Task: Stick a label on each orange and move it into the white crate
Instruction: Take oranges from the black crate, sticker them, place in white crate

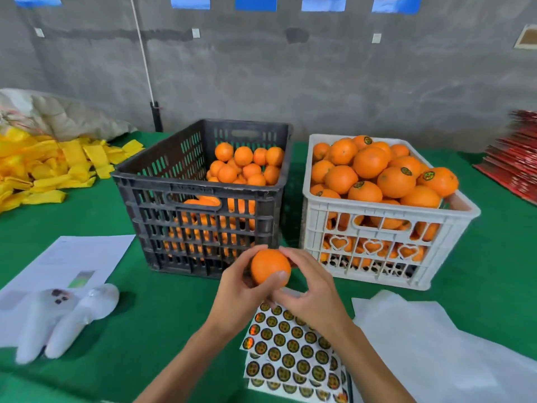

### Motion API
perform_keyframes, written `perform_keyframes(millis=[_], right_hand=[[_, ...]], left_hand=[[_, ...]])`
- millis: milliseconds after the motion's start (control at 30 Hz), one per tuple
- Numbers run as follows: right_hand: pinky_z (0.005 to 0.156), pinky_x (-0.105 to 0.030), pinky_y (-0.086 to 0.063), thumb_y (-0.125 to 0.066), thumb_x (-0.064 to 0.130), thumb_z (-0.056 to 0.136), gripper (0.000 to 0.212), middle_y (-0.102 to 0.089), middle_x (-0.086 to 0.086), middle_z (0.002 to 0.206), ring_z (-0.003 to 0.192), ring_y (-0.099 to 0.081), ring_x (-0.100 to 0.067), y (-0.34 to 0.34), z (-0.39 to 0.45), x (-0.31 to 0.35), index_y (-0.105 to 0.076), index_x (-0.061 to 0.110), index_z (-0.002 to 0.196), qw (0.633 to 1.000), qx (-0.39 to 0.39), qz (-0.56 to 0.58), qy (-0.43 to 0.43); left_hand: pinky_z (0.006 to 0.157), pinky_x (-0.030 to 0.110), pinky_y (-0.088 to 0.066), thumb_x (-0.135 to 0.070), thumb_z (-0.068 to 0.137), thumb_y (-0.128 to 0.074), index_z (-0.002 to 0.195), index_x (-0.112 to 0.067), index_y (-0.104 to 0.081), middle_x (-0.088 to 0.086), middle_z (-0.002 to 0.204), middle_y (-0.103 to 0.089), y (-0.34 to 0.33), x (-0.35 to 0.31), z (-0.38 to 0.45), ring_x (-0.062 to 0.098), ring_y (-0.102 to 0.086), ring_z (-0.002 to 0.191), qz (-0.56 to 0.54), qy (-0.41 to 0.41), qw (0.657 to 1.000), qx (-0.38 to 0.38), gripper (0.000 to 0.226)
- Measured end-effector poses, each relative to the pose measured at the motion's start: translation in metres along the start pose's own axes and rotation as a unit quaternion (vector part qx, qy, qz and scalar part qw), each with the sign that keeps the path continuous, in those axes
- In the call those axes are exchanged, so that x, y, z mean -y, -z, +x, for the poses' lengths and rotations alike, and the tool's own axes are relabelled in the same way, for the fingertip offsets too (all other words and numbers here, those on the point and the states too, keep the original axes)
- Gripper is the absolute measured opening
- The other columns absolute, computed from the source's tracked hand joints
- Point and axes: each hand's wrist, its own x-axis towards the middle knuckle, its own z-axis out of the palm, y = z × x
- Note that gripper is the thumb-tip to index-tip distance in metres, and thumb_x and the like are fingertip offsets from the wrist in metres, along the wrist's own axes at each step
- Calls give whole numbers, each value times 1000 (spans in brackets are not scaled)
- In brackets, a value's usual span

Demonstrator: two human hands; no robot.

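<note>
The orange (270, 267) sits between both hands, raised above the green table (162, 309) just in front of the two crates. We see the left hand (238, 286) cupping its left and lower side, thumb laid across the front near the bottom, fingers curled round it. The right hand (311, 292) closes on the right flank, fingers bent over the top edge and thumb tucked low; whether a label is pinched there we cannot tell, and none shows on the visible face of the fruit. The orange is round, so no long axis governs the grip.

Directly beneath the right hand lie the label sheets (293, 350), stacked and covered in round stickers. Beyond and to the right of that hand stands the white crate (386, 228), heaped above its rim with oranges, several already labelled. Beyond the left hand stands the black crate (203, 205), partly filled with unlabelled fruit.

We judge labelling to be the step in hand. The coming transfer runs forward and rightward, so the right hand is the nearer carrier, and the heap leaves little settled room on top.
</note>
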Motion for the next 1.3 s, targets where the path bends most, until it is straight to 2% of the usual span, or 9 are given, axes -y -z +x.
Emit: perform_keyframes(millis=[133,267,333,400,467,533,833,1067,1300], right_hand=[[110,-27,-44,-66,79,77,78,-47,31,138,128,-46,9,-14,-11,-34,-46,45,145,983,130,-79,-98],[114,-31,-38,-62,69,89,71,-50,23,141,129,-40,3,-22,-12,-54,-47,37,150,968,201,-93,-118],[110,-26,-38,-62,57,96,61,-53,20,138,120,-42,4,-24,-12,-58,-54,24,147,969,202,-99,-97],[94,-16,-41,-64,55,95,58,-51,25,122,102,-45,6,-22,-12,-60,-59,22,142,966,213,-89,-114],[78,-16,-43,-68,59,90,61,-46,21,107,87,-49,-2,-20,-14,-62,-60,25,140,962,222,-66,-143],[73,-18,-43,-71,58,88,62,-44,13,101,81,-50,-4,-20,-15,-65,-61,25,140,960,222,-52,-162],[71,-14,-39,-72,44,92,30,-49,14,91,77,-52,2,-23,-11,-69,-79,21,110,966,212,-26,-146],[72,-17,-42,-69,69,82,74,-43,16,98,78,-51,1,-24,-12,-73,-56,31,144,962,199,-50,-180],[72,-27,-41,-56,66,94,55,-39,17,90,72,-44,3,-24,-12,-71,-71,25,127,962,219,-100,-129]], left_hand=[[62,33,-64,-56,79,-83,139,-19,-58,4,100,-79,-3,45,-16,33,-79,72,-4,109,988,-107,75],[66,33,-65,-52,85,-74,139,-21,-48,15,97,-80,-6,66,-21,36,-79,77,-59,159,976,-139,67],[67,31,-65,-55,88,-71,137,-31,-45,13,92,-80,-9,67,-22,34,-79,76,-52,158,977,-131,61],[67,30,-64,-56,89,-69,135,-37,-43,15,91,-79,-11,68,-23,35,-79,75,-55,150,979,-129,56],[67,30,-64,-55,92,-66,136,-38,-40,17,89,-78,-12,70,-23,35,-78,74,-50,141,981,-127,54],[69,30,-63,-55,96,-61,137,-36,-37,14,85,-78,-12,75,-24,33,-78,74,-25,140,983,-118,51],[73,38,-63,-64,93,-56,135,-39,-38,5,81,-78,-12,87,-23,26,-78,70,41,125,985,-112,52],[75,51,-63,-59,88,-62,126,-44,-43,14,74,-76,-13,89,-17,37,-74,65,11,141,981,-134,45],[75,52,-62,-60,84,-63,122,-44,-47,15,76,-76,-16,86,-20,40,-72,61,4,125,979,-158,45]])
